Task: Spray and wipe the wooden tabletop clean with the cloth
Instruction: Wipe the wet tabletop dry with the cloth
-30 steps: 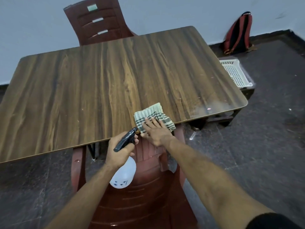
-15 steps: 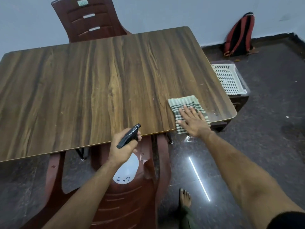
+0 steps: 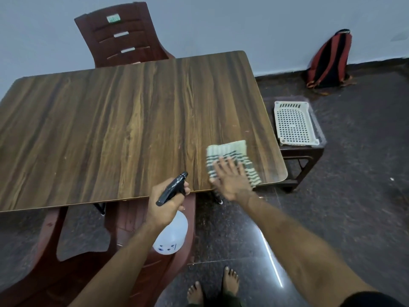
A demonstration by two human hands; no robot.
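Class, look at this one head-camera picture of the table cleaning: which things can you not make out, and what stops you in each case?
Head view only:
- Part of the striped cloth: covered by the right hand.
- The spray bottle neck and trigger: wrapped by the left hand.
- Blue marks on the bottle: too small to read.
- The tabletop left end: cut off by the picture edge.
- The table's legs: mostly hidden under the top.

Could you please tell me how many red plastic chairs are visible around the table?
2. One chair stands at the table's far side against the wall; the other chair is tucked under the near edge, in front of the person. Others may be hidden beyond the frame.
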